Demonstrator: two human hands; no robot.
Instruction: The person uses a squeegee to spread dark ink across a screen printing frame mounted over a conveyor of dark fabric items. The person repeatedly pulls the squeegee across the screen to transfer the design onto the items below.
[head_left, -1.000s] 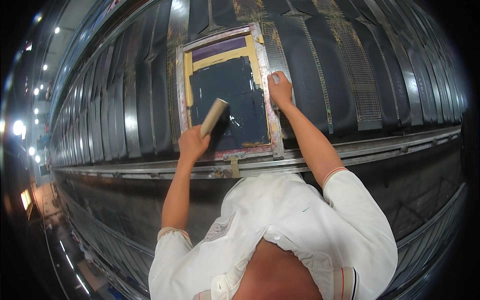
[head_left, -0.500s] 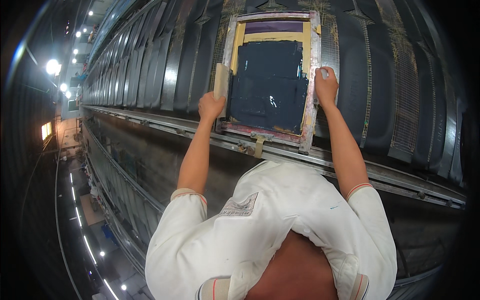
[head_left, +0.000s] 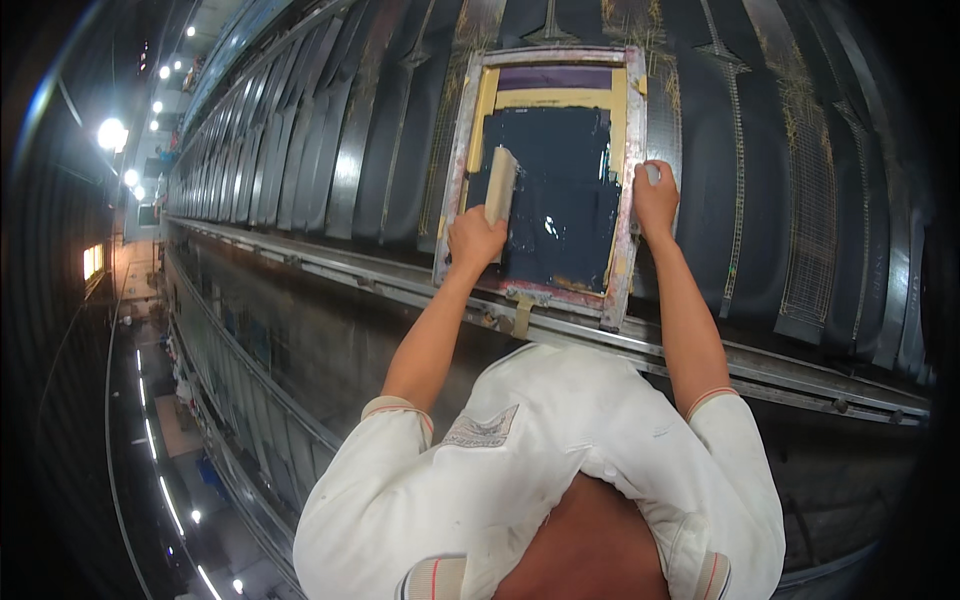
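A printing screen (head_left: 461, 150) with a stained, pale rectangular frame lies in front of me. Dark navy ink (head_left: 560, 165) covers most of its mesh, with yellowish tape along the sides and top. My left hand (head_left: 476, 238) is closed round a squeegee (head_left: 503, 180) with a pale wooden grip. The squeegee stands lengthwise over the left part of the inked area; its lower edge is hidden. At the frame's right side, my right hand (head_left: 655, 203) is closed on the frame's edge, with a small whitish part showing between thumb and fingers.
Dark sheet panels (head_left: 760, 180) with yellowish grid marks line the long table to both sides. A metal rail (head_left: 760, 365) runs along its near edge, and a clamp-like bracket (head_left: 522, 316) sits at the screen's near end. Lit lamps (head_left: 112, 134) show far left.
My left hand has carried the squeegee rightward, from the frame's left edge onto the inked area. My right hand keeps its grip on the frame. The whole view has shifted slightly.
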